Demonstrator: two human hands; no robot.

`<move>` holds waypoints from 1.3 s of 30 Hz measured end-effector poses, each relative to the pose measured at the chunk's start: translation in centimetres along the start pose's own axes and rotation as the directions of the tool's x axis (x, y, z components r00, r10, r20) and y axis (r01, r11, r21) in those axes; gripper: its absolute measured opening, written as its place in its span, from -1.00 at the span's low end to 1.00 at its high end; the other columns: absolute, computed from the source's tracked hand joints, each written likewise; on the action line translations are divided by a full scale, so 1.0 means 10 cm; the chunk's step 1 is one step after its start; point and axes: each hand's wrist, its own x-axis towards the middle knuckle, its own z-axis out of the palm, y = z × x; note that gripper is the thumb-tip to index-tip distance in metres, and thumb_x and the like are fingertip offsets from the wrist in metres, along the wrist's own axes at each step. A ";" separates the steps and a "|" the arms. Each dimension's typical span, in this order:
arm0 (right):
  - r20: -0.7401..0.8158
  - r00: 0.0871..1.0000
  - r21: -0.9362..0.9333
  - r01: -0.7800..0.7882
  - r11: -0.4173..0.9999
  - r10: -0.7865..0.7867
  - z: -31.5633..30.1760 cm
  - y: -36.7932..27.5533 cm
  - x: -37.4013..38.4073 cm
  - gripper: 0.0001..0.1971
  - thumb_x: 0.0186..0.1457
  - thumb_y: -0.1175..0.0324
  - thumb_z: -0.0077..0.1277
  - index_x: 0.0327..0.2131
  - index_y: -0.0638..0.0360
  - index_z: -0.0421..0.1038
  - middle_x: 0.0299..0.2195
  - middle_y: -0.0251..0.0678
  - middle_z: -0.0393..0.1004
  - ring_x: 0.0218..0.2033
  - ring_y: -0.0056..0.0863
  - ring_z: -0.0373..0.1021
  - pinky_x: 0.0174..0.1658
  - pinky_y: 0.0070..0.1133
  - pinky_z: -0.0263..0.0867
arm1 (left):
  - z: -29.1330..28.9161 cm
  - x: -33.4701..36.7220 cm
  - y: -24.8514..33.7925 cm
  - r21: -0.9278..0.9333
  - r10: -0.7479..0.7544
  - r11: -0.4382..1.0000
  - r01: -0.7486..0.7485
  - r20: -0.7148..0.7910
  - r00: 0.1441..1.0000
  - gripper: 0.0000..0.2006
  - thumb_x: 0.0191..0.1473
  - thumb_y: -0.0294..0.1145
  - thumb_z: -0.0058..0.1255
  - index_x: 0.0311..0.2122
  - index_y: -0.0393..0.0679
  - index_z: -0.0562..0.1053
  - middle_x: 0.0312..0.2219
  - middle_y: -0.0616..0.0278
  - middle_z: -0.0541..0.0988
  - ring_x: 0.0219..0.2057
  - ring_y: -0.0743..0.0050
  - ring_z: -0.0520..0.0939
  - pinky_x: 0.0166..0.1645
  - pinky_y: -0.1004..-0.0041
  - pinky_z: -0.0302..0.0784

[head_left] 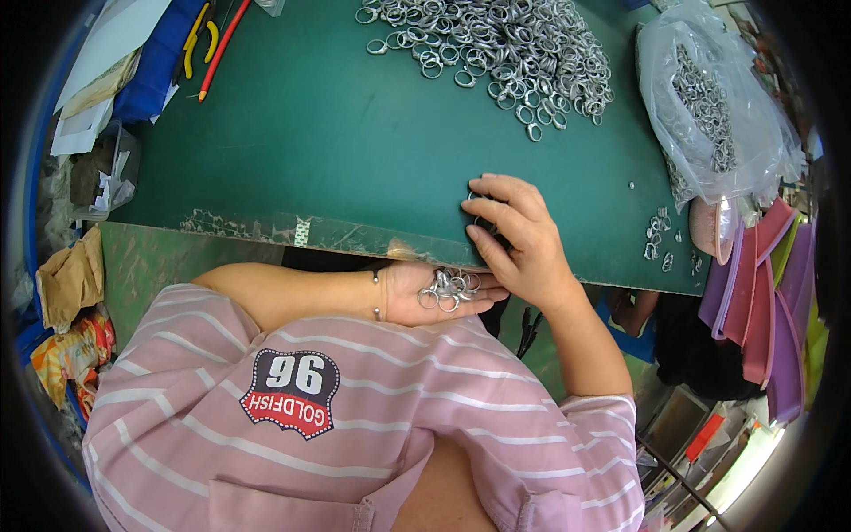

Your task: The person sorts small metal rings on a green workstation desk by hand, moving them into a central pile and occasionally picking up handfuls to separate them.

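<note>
My left hand (409, 288) lies palm up just below the table's front edge, cupping several silver-coloured metal rings (449, 287) in its palm and fingers. Over the table edge, close beside it, my right hand (523, 235) reaches in with bent fingers. A thin ring (474, 199) shows in part at its fingertips; the fingers hide the rest. A large heap of similar rings (532, 53) is spread on the green table top (310, 151) at the far side, some lying loose along its near edge.
A clear plastic bag of rings (709, 115) stands at the right, with a few loose small metal pieces (656, 239) nearby. Yellow-handled pliers (197, 40) and a red pencil-like tool (222, 53) lie far left. Purple, pink and green strips (762, 301) hang by the right edge.
</note>
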 end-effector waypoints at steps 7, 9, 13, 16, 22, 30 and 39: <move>-0.283 0.954 -0.108 -0.131 0.985 0.096 -0.19 0.23 0.16 -0.79 0.01 0.53 0.13 -0.21 0.27 0.50 -0.14 -0.10 0.49 -0.09 -0.12 0.39 0.00 -0.39 0.32 | 0.06 -0.02 -0.03 0.051 0.041 0.998 -0.037 -0.082 0.996 -0.52 0.37 -0.25 -0.41 0.21 -0.43 0.22 0.21 -0.18 0.28 0.26 -0.06 0.29 0.37 0.14 0.23; -0.308 0.946 -0.213 -0.176 0.961 0.105 -0.21 0.42 0.30 -0.81 -0.01 0.56 0.13 -0.25 0.26 0.50 -0.19 -0.14 0.49 -0.13 -0.16 0.40 -0.05 -0.40 0.33 | 0.13 -0.02 -0.04 0.016 0.034 0.999 -0.032 -0.115 0.993 -0.54 0.36 -0.28 -0.37 0.21 -0.42 0.22 0.21 -0.18 0.28 0.25 -0.07 0.31 0.36 0.15 0.24; -0.211 0.966 -0.118 -0.177 0.977 0.150 -0.27 0.54 0.20 -0.81 -0.02 0.60 0.12 -0.26 0.26 0.49 -0.22 -0.17 0.50 -0.18 -0.23 0.44 -0.11 -0.45 0.36 | 0.11 -0.02 -0.02 0.066 0.050 0.997 -0.041 -0.146 0.988 -0.56 0.35 -0.34 -0.33 0.21 -0.43 0.22 0.19 -0.17 0.32 0.21 -0.06 0.36 0.34 0.18 0.28; -0.181 0.958 0.054 -0.217 0.975 0.223 -0.35 0.56 0.09 -0.81 -0.01 0.62 0.10 -0.25 0.27 0.49 -0.20 -0.16 0.50 -0.21 -0.31 0.46 -0.13 -0.48 0.38 | 0.11 -0.01 0.00 -0.025 0.008 1.000 -0.011 -0.140 0.990 -0.54 0.35 -0.32 -0.34 0.22 -0.44 0.20 0.20 -0.17 0.31 0.22 -0.06 0.36 0.35 0.17 0.28; 0.064 0.996 -0.149 -0.044 0.988 0.054 -0.15 0.07 0.04 -0.70 0.03 0.44 0.13 -0.11 0.20 0.51 -0.03 -0.09 0.46 0.09 -0.11 0.34 0.18 -0.27 0.21 | 0.11 0.01 0.02 0.129 -0.020 0.991 0.033 -0.095 0.995 -0.53 0.36 -0.28 -0.37 0.28 -0.27 0.17 0.23 -0.04 0.30 0.24 0.09 0.34 0.36 0.21 0.23; 0.135 0.974 0.429 0.107 0.897 -0.181 0.19 -0.37 -0.32 -0.80 -0.02 0.57 0.11 -0.25 0.25 0.55 -0.14 -0.12 0.52 -0.05 -0.10 0.45 0.10 -0.28 0.31 | -0.10 -0.07 0.04 0.128 -0.103 0.987 0.094 0.067 0.992 -0.58 0.36 -0.23 -0.39 0.22 -0.19 0.24 0.16 0.04 0.39 0.18 0.16 0.43 0.32 0.13 0.29; -0.161 0.985 -0.374 -0.006 0.927 -0.059 -0.23 0.84 0.62 -0.65 0.12 0.43 0.06 0.01 0.21 0.43 0.08 -0.08 0.40 0.10 -0.02 0.29 0.21 -0.27 0.18 | 0.34 -0.30 -0.09 0.257 -0.085 0.955 0.146 -0.235 0.968 -0.65 0.33 -0.22 -0.23 -0.07 -0.28 0.48 0.05 -0.20 0.45 -0.02 0.01 0.56 -0.43 0.35 0.59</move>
